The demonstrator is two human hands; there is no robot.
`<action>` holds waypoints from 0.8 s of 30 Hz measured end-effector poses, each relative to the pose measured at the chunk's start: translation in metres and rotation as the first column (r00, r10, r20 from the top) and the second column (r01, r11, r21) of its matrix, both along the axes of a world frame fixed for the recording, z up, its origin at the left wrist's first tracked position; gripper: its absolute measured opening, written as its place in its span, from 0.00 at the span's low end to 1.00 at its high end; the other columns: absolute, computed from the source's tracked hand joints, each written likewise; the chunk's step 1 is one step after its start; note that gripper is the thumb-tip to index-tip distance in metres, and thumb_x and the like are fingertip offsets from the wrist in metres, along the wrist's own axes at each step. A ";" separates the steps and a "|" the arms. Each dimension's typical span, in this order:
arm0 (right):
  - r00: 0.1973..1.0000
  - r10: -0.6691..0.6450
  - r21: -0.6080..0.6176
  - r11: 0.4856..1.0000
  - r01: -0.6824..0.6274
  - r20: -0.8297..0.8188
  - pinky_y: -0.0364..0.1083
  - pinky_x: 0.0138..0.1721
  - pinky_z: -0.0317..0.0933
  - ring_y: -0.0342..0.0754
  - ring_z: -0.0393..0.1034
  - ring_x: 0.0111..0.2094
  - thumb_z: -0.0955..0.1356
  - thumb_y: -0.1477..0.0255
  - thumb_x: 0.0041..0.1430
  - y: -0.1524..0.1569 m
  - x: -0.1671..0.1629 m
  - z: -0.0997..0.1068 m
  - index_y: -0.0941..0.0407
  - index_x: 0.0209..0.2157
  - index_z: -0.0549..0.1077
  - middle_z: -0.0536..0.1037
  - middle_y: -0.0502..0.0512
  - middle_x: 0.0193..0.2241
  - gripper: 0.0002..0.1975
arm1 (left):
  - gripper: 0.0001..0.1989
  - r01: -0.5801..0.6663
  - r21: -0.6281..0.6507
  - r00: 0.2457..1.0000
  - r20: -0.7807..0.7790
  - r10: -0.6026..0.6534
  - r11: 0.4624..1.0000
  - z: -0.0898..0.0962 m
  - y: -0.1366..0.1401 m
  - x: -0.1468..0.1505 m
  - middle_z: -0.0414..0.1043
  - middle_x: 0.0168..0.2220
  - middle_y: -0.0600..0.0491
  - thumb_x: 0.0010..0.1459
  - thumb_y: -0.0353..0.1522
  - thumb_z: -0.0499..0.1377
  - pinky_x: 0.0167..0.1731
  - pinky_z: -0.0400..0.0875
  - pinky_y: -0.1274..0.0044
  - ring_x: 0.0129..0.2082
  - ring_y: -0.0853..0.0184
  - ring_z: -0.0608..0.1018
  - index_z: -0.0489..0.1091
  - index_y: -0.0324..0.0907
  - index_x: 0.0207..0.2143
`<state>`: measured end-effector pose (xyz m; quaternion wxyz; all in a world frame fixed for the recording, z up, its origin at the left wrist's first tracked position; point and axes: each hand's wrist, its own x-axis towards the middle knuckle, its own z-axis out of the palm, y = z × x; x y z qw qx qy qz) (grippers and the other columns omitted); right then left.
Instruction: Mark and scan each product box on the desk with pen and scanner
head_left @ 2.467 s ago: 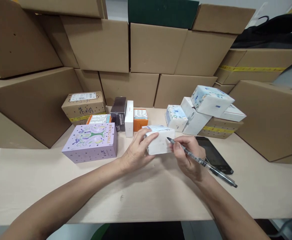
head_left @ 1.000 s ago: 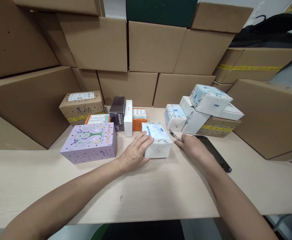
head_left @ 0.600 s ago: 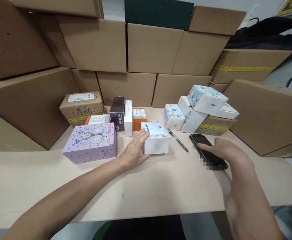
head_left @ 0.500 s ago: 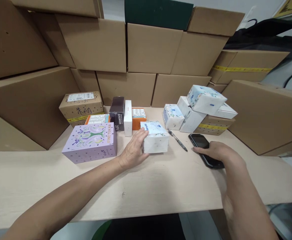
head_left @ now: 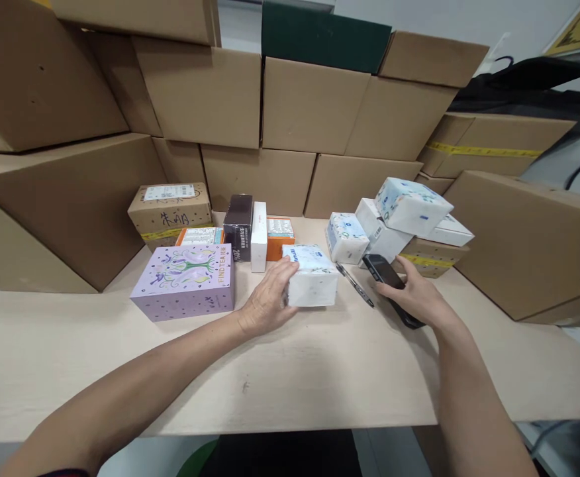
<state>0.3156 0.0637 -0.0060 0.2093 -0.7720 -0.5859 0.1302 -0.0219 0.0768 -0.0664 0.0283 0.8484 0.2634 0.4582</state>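
Note:
My left hand (head_left: 269, 296) is closed against the left side of a white tissue pack (head_left: 312, 285) with blue print, which rests on the table (head_left: 280, 384). A black smartphone (head_left: 383, 270) is gripped by its edges in my right hand (head_left: 418, 293); it is tilted, its far end raised. A pen (head_left: 355, 285) lies between the tissue pack and the phone. Left of my left hand is a purple tea box (head_left: 185, 281). Behind the held pack stand an orange box (head_left: 280, 240), a slim white box (head_left: 259, 237) and a dark brown box (head_left: 238, 227).
A second tissue pack (head_left: 347, 238) stands behind the pen. Beside it, another tissue pack (head_left: 412, 205) lies on top of white boxes and a small taped carton (head_left: 432, 257). Large cardboard boxes (head_left: 314, 99) wall the back and both sides. A handwritten carton (head_left: 171, 212) sits back left.
My right hand has taken hold of the phone and lifted it from lying flat, moving it slightly left toward the pen. My left hand stays on the tissue pack. The view has shifted slightly.

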 end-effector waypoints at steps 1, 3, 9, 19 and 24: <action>0.995 0.006 0.016 1.000 -0.005 -0.100 0.54 0.48 0.66 0.63 0.71 0.53 0.72 0.52 0.51 0.000 -0.002 0.001 0.55 0.69 0.53 0.76 0.66 0.52 0.49 | 0.46 0.003 -0.003 1.000 0.001 -0.003 1.000 0.000 0.000 0.000 0.60 0.63 0.36 0.52 0.25 0.63 0.61 0.65 0.49 0.67 0.47 0.61 0.43 0.43 0.69; 0.921 0.038 0.031 0.999 -0.028 -0.389 0.54 0.46 0.68 0.60 0.74 0.50 0.72 0.54 0.51 -0.001 -0.007 0.004 0.53 0.69 0.54 0.78 0.64 0.49 0.48 | 0.46 0.010 0.003 1.000 0.006 -0.010 1.000 -0.001 0.001 0.000 0.60 0.63 0.36 0.52 0.26 0.63 0.61 0.65 0.49 0.67 0.47 0.61 0.44 0.42 0.69; 0.280 0.124 0.095 0.989 -0.114 -0.952 0.50 0.31 0.73 0.53 0.78 0.40 0.66 0.54 0.59 -0.003 -0.036 0.011 0.55 0.50 0.74 0.79 0.62 0.49 0.24 | 0.46 -0.002 0.022 1.000 0.000 0.002 1.000 -0.001 0.001 -0.001 0.62 0.62 0.36 0.52 0.24 0.63 0.61 0.65 0.50 0.67 0.47 0.62 0.44 0.42 0.69; 0.028 -0.001 -0.003 0.996 -0.092 -1.000 0.41 0.20 0.64 0.43 0.67 0.27 0.70 0.55 0.56 0.004 -0.067 -0.011 0.53 0.39 0.73 0.76 0.51 0.34 0.17 | 0.46 0.000 0.000 1.000 -0.008 0.000 1.000 0.001 -0.001 0.000 0.61 0.62 0.37 0.52 0.25 0.63 0.61 0.65 0.50 0.67 0.46 0.62 0.44 0.44 0.69; 0.235 0.139 0.114 0.986 -0.118 -0.962 0.40 0.22 0.64 0.43 0.68 0.31 0.73 0.58 0.52 0.003 -0.066 -0.011 0.52 0.41 0.75 0.76 0.52 0.38 0.17 | 0.46 0.008 0.007 1.000 0.001 -0.008 1.000 0.001 -0.001 0.000 0.61 0.62 0.37 0.53 0.26 0.63 0.61 0.65 0.50 0.67 0.46 0.62 0.44 0.43 0.69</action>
